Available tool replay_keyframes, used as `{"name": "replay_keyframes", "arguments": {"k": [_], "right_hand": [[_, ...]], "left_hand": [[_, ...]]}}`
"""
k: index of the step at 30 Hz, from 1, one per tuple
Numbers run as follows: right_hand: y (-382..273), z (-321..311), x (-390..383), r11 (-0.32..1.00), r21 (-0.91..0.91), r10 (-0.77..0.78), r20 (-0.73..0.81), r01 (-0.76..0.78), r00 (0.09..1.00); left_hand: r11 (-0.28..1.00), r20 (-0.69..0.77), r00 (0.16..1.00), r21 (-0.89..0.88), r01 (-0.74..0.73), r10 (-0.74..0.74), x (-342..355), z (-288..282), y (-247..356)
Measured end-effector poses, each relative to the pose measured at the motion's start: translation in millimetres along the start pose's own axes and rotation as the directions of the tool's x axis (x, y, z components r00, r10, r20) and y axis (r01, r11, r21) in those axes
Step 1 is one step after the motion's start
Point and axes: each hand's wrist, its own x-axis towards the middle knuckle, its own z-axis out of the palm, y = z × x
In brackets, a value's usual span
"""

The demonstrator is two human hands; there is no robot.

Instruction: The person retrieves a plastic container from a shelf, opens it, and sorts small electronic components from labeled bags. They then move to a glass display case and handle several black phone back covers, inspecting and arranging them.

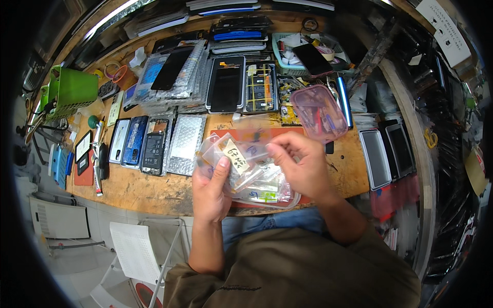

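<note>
My left hand [211, 192] grips a bunch of small clear plastic bags [239, 177], its thumb pressed on a pale handwritten label [235, 158]. Thumb and fingers of my right hand [304, 163] pinch the edge of a clear bag [254, 150] with blue handwriting on it. Just beyond, another clear bag [255, 134] shows a small dark part inside. Below the hands, more small bags [268, 196], one with a bright green patch, lie in a clear shallow container [294, 201]. A red mat [222, 132] shows around it on the wooden bench. What the bags hold is mostly unclear.
Opened phones [155, 146] and a bubble-wrap pouch [187, 143] lie to the left. Behind are stacked screens [172, 68], a dark tablet-like panel [226, 84] and a teal basket [287, 61]. A pink tray [319, 112] stands at right, a green basket [77, 87] far left.
</note>
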Motion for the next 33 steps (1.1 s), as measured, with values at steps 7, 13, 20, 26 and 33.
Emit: {"name": "replay_keyframes", "arguments": {"k": [7, 13, 20, 26, 33], "right_hand": [[-12, -43, -4, 0.908, -0.416, 0.141, 0.202, -0.046, 0.969], [-3, -20, -5, 0.962, -0.228, -0.1, 0.225, 0.152, 0.969], [2, -32, 6, 0.867, -0.412, -0.169, 0.285, 0.279, 0.944], [10, -21, -7, 0.424, -0.674, -0.109, 0.625, 0.605, 0.773], [12, -30, 5, 0.811, -0.455, -0.104, 0.508, 0.368, 0.855]], "left_hand": [[0.99, -0.103, 0.989, 0.101, -0.098, 0.109, 6, -16, 15], [0.991, -0.062, 0.99, 0.059, -0.122, 0.126, 8, 1, 3], [0.979, -0.167, 0.97, 0.131, -0.156, 0.177, 7, -24, 16], [0.98, -0.219, 0.962, 0.145, -0.135, 0.165, 6, -31, 13], [0.976, -0.198, 0.962, 0.146, -0.163, 0.191, 6, -28, 16]]}}
